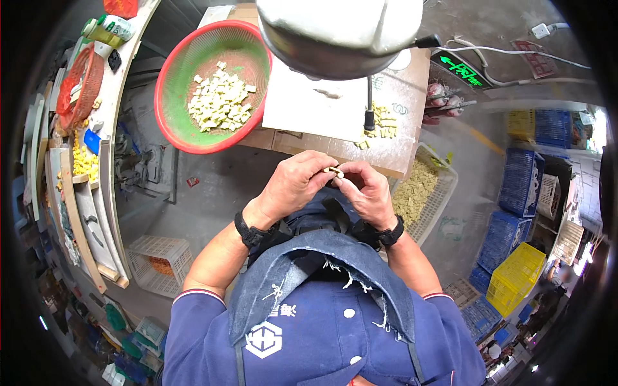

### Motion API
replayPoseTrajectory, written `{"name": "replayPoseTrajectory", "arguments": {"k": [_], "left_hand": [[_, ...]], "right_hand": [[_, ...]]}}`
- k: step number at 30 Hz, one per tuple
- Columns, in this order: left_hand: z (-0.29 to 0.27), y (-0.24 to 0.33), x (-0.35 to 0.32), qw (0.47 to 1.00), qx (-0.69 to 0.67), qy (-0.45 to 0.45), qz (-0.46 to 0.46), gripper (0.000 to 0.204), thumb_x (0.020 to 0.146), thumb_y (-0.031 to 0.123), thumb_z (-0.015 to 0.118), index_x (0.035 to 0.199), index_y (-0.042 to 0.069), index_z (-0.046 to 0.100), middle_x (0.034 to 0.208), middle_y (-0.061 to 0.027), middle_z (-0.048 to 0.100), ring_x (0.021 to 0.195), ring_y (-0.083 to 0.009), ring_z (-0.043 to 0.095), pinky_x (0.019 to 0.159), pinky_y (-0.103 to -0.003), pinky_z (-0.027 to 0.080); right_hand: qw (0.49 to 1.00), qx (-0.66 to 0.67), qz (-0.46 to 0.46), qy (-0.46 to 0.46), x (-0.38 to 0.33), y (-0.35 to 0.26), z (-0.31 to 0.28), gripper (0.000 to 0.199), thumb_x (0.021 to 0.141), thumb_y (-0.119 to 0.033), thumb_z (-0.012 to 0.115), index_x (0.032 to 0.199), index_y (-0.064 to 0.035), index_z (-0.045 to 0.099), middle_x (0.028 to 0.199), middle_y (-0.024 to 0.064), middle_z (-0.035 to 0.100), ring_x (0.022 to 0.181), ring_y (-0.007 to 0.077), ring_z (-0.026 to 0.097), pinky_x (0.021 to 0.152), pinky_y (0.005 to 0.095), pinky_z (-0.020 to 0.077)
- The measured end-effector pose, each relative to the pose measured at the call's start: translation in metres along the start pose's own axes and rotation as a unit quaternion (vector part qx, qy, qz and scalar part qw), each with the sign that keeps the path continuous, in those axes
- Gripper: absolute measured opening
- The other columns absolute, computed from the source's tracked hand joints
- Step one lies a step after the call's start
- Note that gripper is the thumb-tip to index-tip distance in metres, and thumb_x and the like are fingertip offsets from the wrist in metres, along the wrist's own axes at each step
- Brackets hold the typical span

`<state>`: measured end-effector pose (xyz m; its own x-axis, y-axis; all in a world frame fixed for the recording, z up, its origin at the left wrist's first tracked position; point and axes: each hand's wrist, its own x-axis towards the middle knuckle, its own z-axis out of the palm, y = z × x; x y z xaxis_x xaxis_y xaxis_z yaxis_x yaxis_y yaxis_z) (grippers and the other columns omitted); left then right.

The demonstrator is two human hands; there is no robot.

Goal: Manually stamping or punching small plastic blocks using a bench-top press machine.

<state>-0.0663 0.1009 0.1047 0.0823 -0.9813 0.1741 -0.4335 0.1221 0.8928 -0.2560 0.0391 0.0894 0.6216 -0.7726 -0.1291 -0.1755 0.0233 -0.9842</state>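
My left hand [297,181] and my right hand [370,193] meet in front of the table's near edge. Fingertips of both are pinched on a small pale piece [335,172] with a dark side; its exact kind is too small to make out. Beyond them, several small pale yellow-green blocks [385,122] lie on the table at the right. A heap of similar blocks [222,100] fills part of a green basket with a red rim [199,148], left of the table's middle. Above a white board [293,106] hangs a rounded grey metal machine housing [335,38].
Low on the right stands a pale plastic crate [449,190] full of small pale pieces. Blue crates [520,183] and a yellow crate [516,278] are stacked farther right. A cluttered shelf [122,96] runs along the left, with a white crate [158,264] on the floor near it.
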Motion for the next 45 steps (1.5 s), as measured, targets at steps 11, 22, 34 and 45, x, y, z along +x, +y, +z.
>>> {"name": "replayPoseTrajectory", "arguments": {"k": [11,22,34,45], "left_hand": [[-0.021,-0.025,0.009,0.864,-0.366,-0.126,-0.322,0.034,0.097,0.021,0.064,0.123,0.000,0.059,0.097,-0.0023,0.068,0.075,-0.0063,0.060,0.062,-0.019,0.047],[-0.022,-0.052,-0.002,0.690,-0.612,-0.103,-0.373,0.024,0.098,0.019,0.060,0.114,0.001,0.061,0.090,-0.0016,0.066,0.070,-0.0056,0.059,0.054,-0.019,0.046],[-0.038,-0.024,0.002,0.962,-0.203,-0.077,-0.168,0.026,0.096,0.013,0.062,0.119,0.001,0.061,0.088,-0.0037,0.067,0.074,-0.0053,0.058,0.068,-0.024,0.051],[-0.049,-0.078,0.024,0.989,0.080,0.119,-0.032,0.020,0.084,0.011,0.072,0.101,0.001,0.068,0.079,-0.0139,0.063,0.075,-0.0319,0.063,0.068,-0.040,0.051]], "right_hand": [[0.957,0.256,0.131,-0.020,0.025,-0.017,0.009,0.028,0.094,-0.006,0.066,0.120,-0.0006,0.057,0.098,0.0092,0.068,0.083,0.0144,0.067,0.074,0.0272,0.0556],[0.976,0.164,0.126,-0.067,0.036,-0.020,0.023,0.027,0.096,-0.007,0.063,0.121,0.0009,0.057,0.095,0.0074,0.069,0.082,0.0117,0.066,0.074,0.0247,0.0547],[0.976,0.144,0.164,-0.022,0.049,-0.021,0.025,0.023,0.097,-0.008,0.061,0.117,0.0033,0.056,0.090,0.0078,0.069,0.080,0.0112,0.066,0.073,0.0245,0.0549],[0.985,0.067,0.124,0.097,0.045,-0.018,-0.013,0.016,0.099,-0.011,0.057,0.106,0.0029,0.061,0.088,0.0088,0.067,0.075,0.0147,0.066,0.072,0.0278,0.0544]]}}
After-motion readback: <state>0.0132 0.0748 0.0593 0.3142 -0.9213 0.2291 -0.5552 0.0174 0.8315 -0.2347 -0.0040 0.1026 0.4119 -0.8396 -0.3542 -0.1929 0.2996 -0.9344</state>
